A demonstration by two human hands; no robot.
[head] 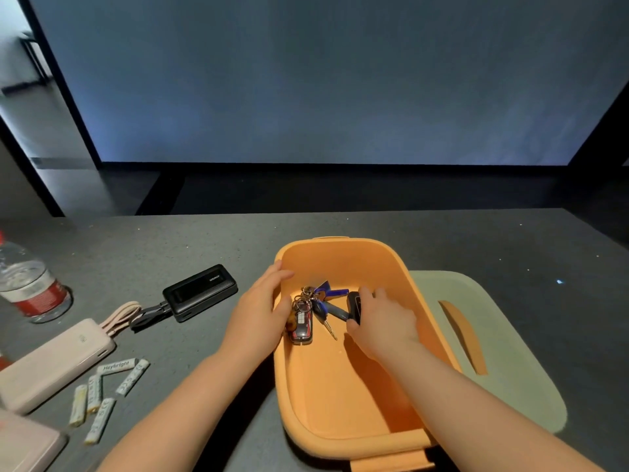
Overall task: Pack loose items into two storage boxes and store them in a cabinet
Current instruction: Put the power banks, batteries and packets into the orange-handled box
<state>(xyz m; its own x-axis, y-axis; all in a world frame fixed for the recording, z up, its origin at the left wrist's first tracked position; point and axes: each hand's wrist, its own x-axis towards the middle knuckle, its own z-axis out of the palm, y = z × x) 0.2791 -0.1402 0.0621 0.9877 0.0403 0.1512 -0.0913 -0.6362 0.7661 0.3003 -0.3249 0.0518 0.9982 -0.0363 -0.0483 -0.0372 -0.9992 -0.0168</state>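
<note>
Your right hand [384, 321] reaches inside the orange plastic storage box [343, 420], fingers curled round a black car key fob [354, 306] just above the floor. Your left hand [262, 308] grips the box's left wall, thumb inside. Beside the fob lies a bunch of keys with blue heads and a red fob [311, 310]. Under the box's right side rests a pale green lid [503, 352]. Left on the grey table [177, 243]: a black power bank [200, 291], a pink power bank [54, 362], loose white batteries [102, 393].
</note>
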